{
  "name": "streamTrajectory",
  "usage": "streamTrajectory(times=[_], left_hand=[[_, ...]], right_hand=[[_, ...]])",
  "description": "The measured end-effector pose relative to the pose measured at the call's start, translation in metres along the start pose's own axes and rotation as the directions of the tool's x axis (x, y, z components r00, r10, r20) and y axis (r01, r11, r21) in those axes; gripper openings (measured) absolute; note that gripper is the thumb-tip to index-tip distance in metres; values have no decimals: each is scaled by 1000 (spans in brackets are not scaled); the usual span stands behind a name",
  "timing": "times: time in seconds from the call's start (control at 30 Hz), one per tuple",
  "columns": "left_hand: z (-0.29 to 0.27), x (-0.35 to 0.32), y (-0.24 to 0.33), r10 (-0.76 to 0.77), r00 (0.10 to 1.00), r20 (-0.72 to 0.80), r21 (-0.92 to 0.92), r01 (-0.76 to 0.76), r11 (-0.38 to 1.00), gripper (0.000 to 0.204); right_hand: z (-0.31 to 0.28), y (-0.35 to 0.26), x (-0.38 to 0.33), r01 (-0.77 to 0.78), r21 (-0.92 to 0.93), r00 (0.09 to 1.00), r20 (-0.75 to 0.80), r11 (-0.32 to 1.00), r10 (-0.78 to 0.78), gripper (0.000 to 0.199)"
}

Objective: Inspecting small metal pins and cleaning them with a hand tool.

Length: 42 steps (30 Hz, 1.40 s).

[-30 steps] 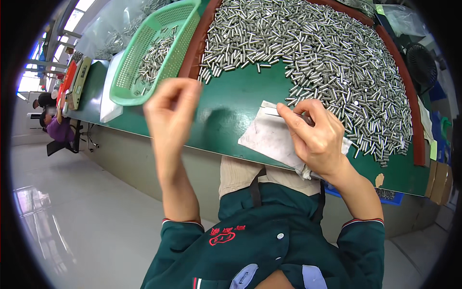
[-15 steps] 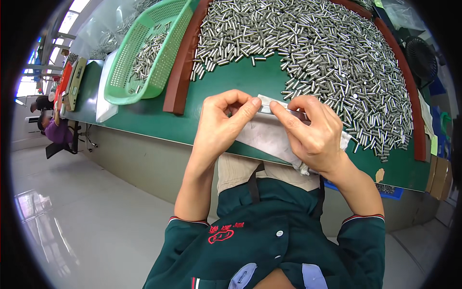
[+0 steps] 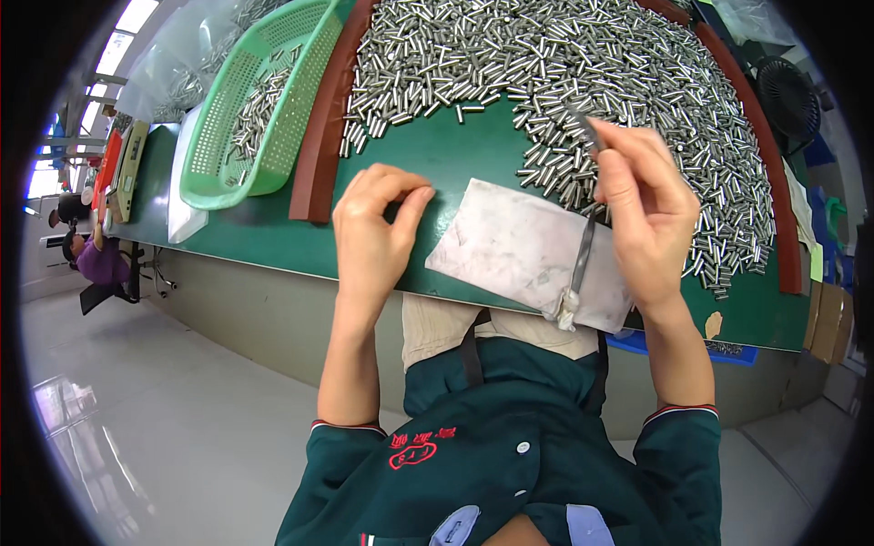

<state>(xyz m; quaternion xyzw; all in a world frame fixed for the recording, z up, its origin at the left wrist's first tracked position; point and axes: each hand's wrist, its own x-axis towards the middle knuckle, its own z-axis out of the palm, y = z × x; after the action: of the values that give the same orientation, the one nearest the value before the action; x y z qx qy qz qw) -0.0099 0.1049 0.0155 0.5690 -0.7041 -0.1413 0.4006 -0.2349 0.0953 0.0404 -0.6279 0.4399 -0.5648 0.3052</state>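
My right hand point(image 3: 648, 205) is raised over the right part of a stained whitish cloth point(image 3: 501, 238). Between its thumb and fingers is a thin dark grey tool point(image 3: 588, 132), whose tip points toward the pins; its exact kind is unclear. My left hand point(image 3: 373, 223) hovers left of the cloth, fingers curled and thumb close to the forefinger. Whether a small thing sits in that pinch, I cannot make out. Across the cloth lies a narrow dark strip point(image 3: 583, 255) with a whitish wrapped end point(image 3: 566, 311). Beyond spreads a large heap of short shiny metal pins point(image 3: 583, 64).
Long red-brown bars point(image 3: 319, 155) border the pins on both sides. A green perforated basket point(image 3: 214, 168) holding pins stands at the left. A black fan point(image 3: 787, 100) is at the right. Far left, a person in purple point(image 3: 102, 264) sits.
My hands, earlier together over the cloth around a small metal piece, have parted. The left moved left; the right moved up and right, uncovering the cloth and dark strip.
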Motion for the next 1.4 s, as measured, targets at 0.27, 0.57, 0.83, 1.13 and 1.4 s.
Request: streamTrajectory(times=[0.27,0.57,0.83,1.13,1.4], left_hand=[[11,2,1,274,954,122,206,-294,933,15],[7,5,0,402,879,257,307,-468,828,18],[-2,6,-4,362,916,171,187,-391,901,14],[3,12,8,351,908,228,159,-390,907,12],[17,11,15,419,849,322,146,-482,864,9]], right_hand=[[0,3,1,26,-14,1000,-5,1000,-26,18],[0,1,-1,22,-3,1000,14,1000,-22,18],[1,2,-1,34,6,999,-7,999,-34,17],[0,3,0,58,7,998,-4,998,-58,17],[-2,3,-1,64,-8,998,-7,998,-64,18]])
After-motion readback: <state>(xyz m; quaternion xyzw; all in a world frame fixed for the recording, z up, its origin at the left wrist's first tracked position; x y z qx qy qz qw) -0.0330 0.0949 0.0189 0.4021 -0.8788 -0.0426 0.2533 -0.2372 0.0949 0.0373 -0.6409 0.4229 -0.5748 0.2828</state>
